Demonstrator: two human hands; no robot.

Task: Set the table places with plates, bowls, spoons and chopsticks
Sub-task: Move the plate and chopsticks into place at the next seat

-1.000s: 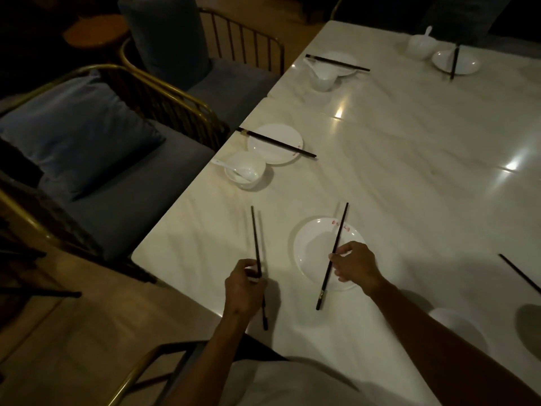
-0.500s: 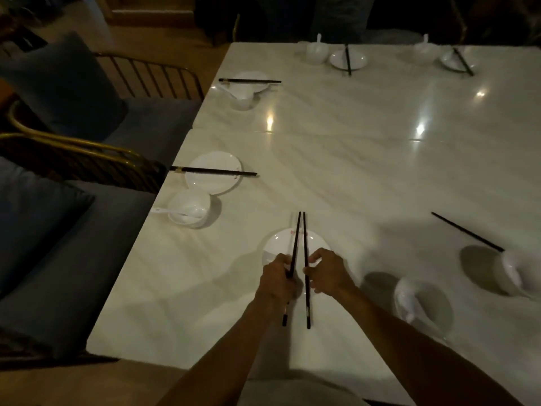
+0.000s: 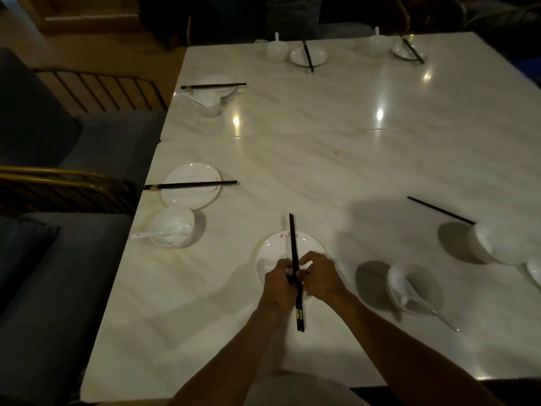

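Observation:
A pair of black chopsticks [image 3: 293, 244] lies side by side across a white plate [image 3: 272, 250] at the near table edge, pointing away from me. My left hand [image 3: 278, 284] and my right hand [image 3: 320, 276] pinch the pair together from either side at its middle. To the right stands a white bowl with a spoon [image 3: 409, 288]. Further right are another white bowl [image 3: 497, 244] and a second pair of chopsticks [image 3: 439, 210] lying flat on the table.
The white marble table [image 3: 322, 156] holds finished places: plate with chopsticks [image 3: 190, 185] and bowl with spoon [image 3: 172, 227] at left, another set [image 3: 213, 86] behind, two more at the far edge [image 3: 307, 55]. Cushioned gold-framed chairs [image 3: 58, 183] stand along the left.
The two chopsticks, held apart one second ago, have been brought together over the plate. Both hands have closed in on them. The view has swung right.

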